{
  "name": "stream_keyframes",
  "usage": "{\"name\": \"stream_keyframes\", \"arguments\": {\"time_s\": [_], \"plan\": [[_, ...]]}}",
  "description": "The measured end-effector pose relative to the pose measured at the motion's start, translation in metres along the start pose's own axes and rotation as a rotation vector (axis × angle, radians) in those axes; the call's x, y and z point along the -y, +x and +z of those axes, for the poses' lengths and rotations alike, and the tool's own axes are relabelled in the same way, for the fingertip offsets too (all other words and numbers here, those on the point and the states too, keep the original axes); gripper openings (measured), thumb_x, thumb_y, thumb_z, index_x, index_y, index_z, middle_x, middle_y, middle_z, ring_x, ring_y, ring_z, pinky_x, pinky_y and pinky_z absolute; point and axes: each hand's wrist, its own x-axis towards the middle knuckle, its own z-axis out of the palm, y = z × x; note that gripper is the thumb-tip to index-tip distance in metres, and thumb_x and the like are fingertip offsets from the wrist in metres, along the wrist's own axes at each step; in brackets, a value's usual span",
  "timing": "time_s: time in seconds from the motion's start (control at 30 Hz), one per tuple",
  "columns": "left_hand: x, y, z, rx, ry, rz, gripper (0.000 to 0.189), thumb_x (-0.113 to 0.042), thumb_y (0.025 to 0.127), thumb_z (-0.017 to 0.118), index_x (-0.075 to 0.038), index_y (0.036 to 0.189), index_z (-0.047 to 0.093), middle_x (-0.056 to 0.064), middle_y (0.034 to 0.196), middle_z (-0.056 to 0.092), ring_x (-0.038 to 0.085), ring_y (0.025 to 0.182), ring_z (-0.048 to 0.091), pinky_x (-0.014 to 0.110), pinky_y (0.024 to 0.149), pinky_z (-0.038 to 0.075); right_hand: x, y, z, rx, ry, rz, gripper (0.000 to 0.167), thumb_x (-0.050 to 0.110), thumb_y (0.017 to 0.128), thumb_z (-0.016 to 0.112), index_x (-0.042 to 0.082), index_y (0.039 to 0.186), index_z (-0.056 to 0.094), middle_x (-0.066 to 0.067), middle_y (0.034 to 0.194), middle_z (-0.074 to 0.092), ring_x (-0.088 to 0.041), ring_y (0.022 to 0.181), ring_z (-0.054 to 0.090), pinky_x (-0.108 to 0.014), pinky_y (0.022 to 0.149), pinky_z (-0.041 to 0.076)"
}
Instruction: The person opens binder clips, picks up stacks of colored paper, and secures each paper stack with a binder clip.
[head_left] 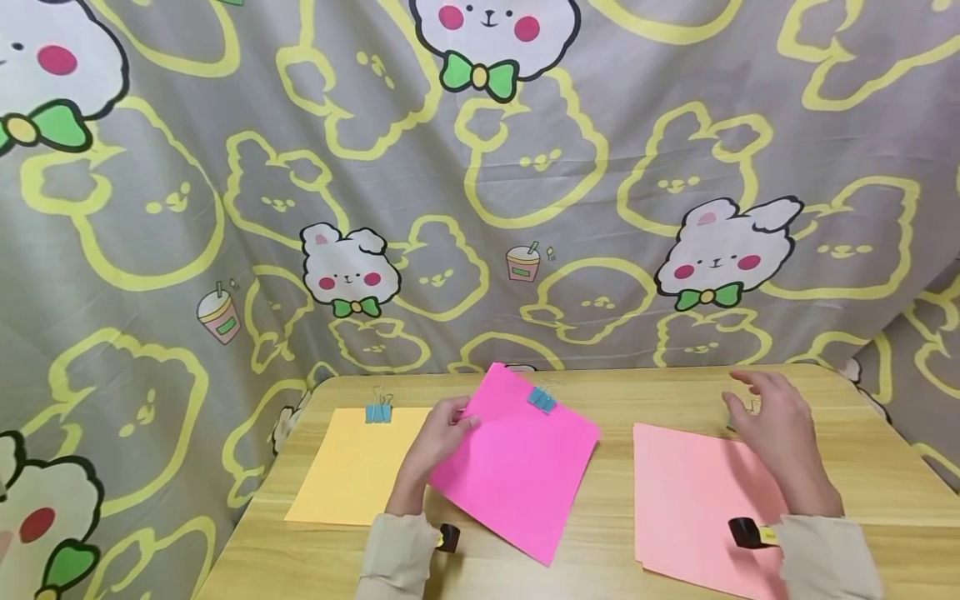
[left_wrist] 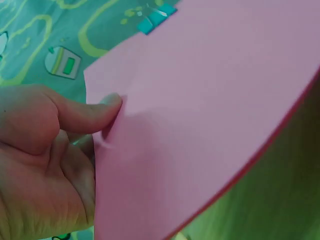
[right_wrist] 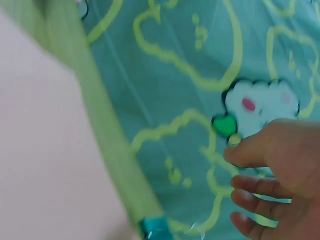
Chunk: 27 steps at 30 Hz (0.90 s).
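Observation:
My left hand (head_left: pixel 444 433) pinches the left edge of a stack of bright magenta paper (head_left: pixel 517 467), thumb on the front face. The stack is tilted up off the table, and a teal binder clip (head_left: pixel 542 400) grips its top edge. In the left wrist view the thumb (left_wrist: pixel 107 110) lies flat against the sheet. Over the far right corner of a light pink paper stack (head_left: pixel 690 508) hovers my right hand (head_left: pixel 780 425), fingers loosely bent around nothing. Close by it, mostly hidden in the head view, is another teal binder clip (right_wrist: pixel 156 227).
Yellow paper (head_left: pixel 352 467) lies at the left of the wooden table (head_left: pixel 600 533), a teal binder clip (head_left: pixel 378 413) on its far edge. Behind the table hangs a grey curtain (head_left: pixel 465 292) with cartoon rabbits. Dark wrist-camera pieces (head_left: pixel 745 532) stick out by both sleeves.

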Motion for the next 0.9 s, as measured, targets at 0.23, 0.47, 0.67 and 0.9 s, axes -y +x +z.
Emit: {"name": "stream_keyframes", "arguments": {"time_s": [0.23, 0.47, 0.67, 0.9], "plan": [[0.015, 0.003, 0.005, -0.025, 0.039, -0.05, 0.022, 0.004, 0.101, 0.055, 0.011, 0.119, 0.066, 0.021, 0.097, 0.071, 0.029, 0.088, 0.069, 0.043, 0.077, 0.057, -0.027, -0.005, 0.003, 0.124, -0.078, 0.046, 0.041, 0.002, 0.094, 0.067, -0.014, 0.13, 0.056, -0.045, 0.126, 0.046, -0.065, 0.108, 0.044, -0.075, 0.086, 0.038], [0.02, 0.002, 0.009, -0.051, 0.134, -0.094, 0.027, 0.003, 0.1, 0.054, 0.016, 0.122, 0.061, 0.025, 0.102, 0.07, 0.033, 0.094, 0.068, 0.045, 0.08, 0.057, -0.037, -0.009, 0.004, 0.152, -0.14, 0.08, 0.038, 0.002, 0.094, 0.065, -0.015, 0.128, 0.058, -0.043, 0.122, 0.049, -0.065, 0.106, 0.046, -0.074, 0.085, 0.041], [0.024, 0.003, 0.011, -0.057, 0.171, -0.096, 0.023, 0.003, 0.101, 0.051, 0.017, 0.115, 0.061, 0.024, 0.097, 0.068, 0.028, 0.087, 0.062, 0.044, 0.076, 0.055, -0.043, -0.009, 0.003, 0.169, -0.126, 0.141, 0.045, 0.004, 0.097, 0.064, -0.015, 0.135, 0.051, -0.04, 0.113, 0.051, -0.054, 0.093, 0.058, -0.063, 0.07, 0.048], [0.026, 0.0, 0.012, -0.081, 0.309, -0.142, 0.016, 0.002, 0.1, 0.049, 0.013, 0.104, 0.059, 0.016, 0.082, 0.059, 0.023, 0.071, 0.052, 0.036, 0.06, 0.046, -0.048, -0.006, 0.0, 0.169, -0.117, 0.168, 0.031, 0.003, 0.096, 0.065, -0.015, 0.121, 0.059, -0.031, 0.097, 0.064, -0.042, 0.078, 0.062, -0.047, 0.061, 0.048]]}}
